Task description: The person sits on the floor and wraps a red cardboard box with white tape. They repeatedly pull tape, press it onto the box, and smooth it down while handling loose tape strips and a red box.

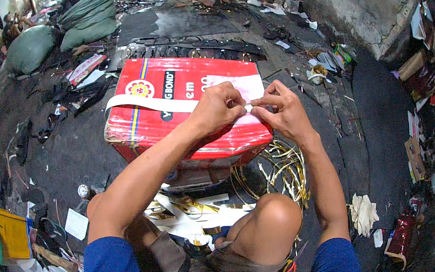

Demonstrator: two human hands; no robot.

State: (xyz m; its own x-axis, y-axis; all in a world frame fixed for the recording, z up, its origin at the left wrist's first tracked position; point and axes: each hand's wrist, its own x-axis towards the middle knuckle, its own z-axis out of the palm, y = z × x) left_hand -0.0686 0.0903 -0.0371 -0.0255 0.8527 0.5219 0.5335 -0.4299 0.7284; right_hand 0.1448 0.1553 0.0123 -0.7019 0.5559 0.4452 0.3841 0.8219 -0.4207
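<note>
red box [169, 115] on the dark floor [72, 153], serving as surface | white strip [152, 103] lies across its top toward the hands | left hand [217, 108] and right hand [282, 111] meet, both pinching the strip's end | gold strips [277, 169] coiled beside the knee

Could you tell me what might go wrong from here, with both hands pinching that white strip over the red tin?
The left hand and right hand pinch the white strip at one small spot, so it could tear or slip. Its long free end trails across the red tin and may slide off onto the dirty floor. The loose gold strips by the knee could snag or get crushed.
</note>
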